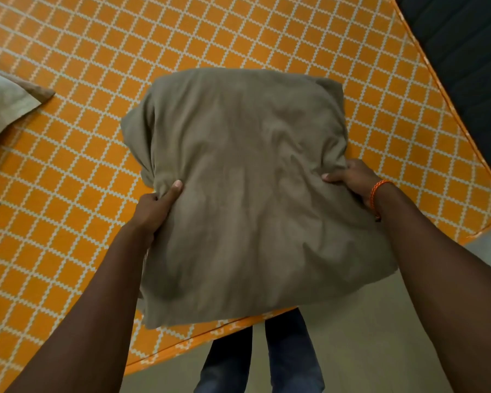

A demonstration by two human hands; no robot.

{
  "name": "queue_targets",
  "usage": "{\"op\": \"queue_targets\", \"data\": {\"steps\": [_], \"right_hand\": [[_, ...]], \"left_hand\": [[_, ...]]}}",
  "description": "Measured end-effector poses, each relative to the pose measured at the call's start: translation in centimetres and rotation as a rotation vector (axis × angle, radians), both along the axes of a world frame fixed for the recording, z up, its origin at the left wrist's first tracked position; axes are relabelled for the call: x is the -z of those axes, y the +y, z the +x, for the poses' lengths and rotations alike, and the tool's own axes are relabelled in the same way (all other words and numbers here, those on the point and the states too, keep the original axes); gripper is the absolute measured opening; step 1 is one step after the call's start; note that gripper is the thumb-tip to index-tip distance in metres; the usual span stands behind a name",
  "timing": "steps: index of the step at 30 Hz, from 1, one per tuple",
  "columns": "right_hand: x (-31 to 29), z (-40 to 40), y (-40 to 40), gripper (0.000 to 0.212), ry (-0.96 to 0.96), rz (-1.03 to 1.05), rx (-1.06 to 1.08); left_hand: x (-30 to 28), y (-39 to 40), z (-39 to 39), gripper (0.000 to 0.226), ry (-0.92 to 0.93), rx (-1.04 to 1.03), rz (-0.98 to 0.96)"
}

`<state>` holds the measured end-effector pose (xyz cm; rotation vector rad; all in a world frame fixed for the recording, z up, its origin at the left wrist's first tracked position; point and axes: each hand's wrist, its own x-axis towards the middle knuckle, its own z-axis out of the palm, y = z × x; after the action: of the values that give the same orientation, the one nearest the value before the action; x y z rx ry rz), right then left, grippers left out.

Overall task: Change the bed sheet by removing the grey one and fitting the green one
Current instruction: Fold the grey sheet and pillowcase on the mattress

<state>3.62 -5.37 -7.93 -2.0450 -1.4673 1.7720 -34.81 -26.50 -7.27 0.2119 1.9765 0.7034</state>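
A bare orange mattress [68,165] with a white lattice pattern fills most of the frame, its rounded corner at right, pale floor [380,336] below. A folded grey sheet [244,188] lies at centre, overhanging the near edge. The left hand [153,208] and right hand [352,177] each pinch its sides. A pillow [3,109] sits upper left.
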Motion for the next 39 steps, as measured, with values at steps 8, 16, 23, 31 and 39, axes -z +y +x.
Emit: {"op": "queue_targets", "data": {"steps": [8, 16, 23, 31, 39], "right_hand": [[-0.2, 0.5, -1.4, 0.041, -0.004, 0.050, 0.049], [-1.1, -0.9, 0.0, 0.034, 0.159, 0.067, 0.236], [-10.2, -1.4, 2.6, 0.032, 0.430, 0.276, 0.263], [-14.3, 0.5, 0.9, 0.032, 0.711, 0.354, 0.469], [-4.1, 6.7, -9.8, 0.016, -0.070, 0.045, 0.228]], "left_hand": [[-0.4, -1.3, 0.1, 0.062, 0.020, 0.027, -0.015], [-1.7, 0.3, 0.1, 0.059, 0.127, -0.105, 0.121], [-8.1, 3.8, -1.8, 0.076, 0.280, -0.186, 0.375], [-12.3, -0.5, -1.5, 0.034, 0.402, -0.113, 0.710], [-2.0, -10.8, 2.0, 0.099, 0.203, -0.208, -0.052]]}}
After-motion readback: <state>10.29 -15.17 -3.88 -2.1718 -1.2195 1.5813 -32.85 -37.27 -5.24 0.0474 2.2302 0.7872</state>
